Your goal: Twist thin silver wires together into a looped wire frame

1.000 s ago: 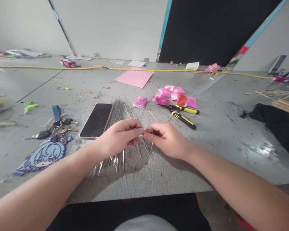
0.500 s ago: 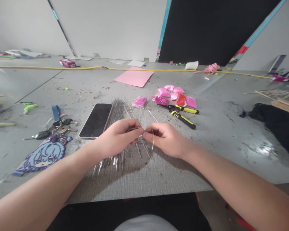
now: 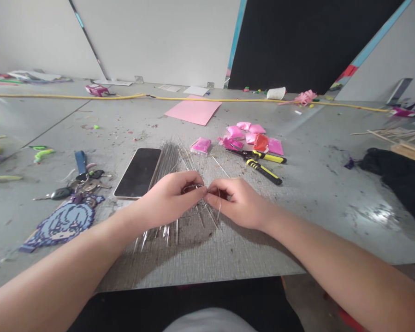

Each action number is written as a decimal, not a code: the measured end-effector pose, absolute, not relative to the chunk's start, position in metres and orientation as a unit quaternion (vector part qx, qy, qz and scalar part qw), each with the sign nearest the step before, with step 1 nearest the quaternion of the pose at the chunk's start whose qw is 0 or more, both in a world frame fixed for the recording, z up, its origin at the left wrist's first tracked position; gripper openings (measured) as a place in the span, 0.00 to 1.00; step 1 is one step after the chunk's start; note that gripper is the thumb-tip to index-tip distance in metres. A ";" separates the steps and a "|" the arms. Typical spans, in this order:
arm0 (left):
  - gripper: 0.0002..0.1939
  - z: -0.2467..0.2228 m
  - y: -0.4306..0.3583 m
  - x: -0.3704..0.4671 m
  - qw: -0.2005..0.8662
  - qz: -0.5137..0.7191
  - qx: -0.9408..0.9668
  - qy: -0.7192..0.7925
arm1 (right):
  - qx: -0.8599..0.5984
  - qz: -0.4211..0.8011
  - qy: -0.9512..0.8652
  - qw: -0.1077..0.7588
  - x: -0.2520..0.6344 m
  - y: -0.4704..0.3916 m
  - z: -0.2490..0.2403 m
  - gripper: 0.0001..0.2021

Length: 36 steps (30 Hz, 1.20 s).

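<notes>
My left hand (image 3: 176,196) pinches a bent silver wire (image 3: 192,186) that curves in a loop between thumb and fingers. Close against it, my right hand (image 3: 240,203) also pinches wire; a thin end (image 3: 219,203) sticks out past its fingers. The fingertips of both hands meet, so the exact spot they grip is hidden. Beneath and beside my left hand lies a bundle of straight metal wires (image 3: 168,159), with several ends showing below the wrist. Wire cutters (image 3: 263,170) with black and yellow handles lie beyond my right hand.
A phone (image 3: 138,173) lies left of the wires, with keys (image 3: 90,182) and a pixel-art piece (image 3: 64,221) farther left. Pink packets (image 3: 237,133) sit behind the cutters. Pink paper (image 3: 193,112) and a yellow cord (image 3: 186,98) are farther back. Black cloth (image 3: 394,173) lies right.
Both hands stay nearly in place. The fingers shift slightly, more of the wire loop shows in my left hand, and the wire end by my right hand has turned a little.
</notes>
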<state>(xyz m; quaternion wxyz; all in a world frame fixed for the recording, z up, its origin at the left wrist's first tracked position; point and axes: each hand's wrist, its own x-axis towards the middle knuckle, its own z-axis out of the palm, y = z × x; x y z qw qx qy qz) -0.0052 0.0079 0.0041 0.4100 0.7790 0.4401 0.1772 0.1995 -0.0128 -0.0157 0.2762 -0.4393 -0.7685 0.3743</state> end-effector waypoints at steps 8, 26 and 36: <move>0.10 0.004 0.007 -0.003 0.392 0.178 0.794 0.429 | -0.436 0.328 -0.795 0.265 0.199 -0.014 -0.016 0.08; 0.11 0.006 0.006 -0.004 0.404 0.183 0.790 0.424 | -0.429 0.351 -0.786 0.274 0.200 -0.015 -0.015 0.10; 0.11 0.003 0.007 -0.004 0.374 0.189 0.806 0.418 | -0.428 0.314 -0.803 0.271 0.199 -0.015 -0.015 0.10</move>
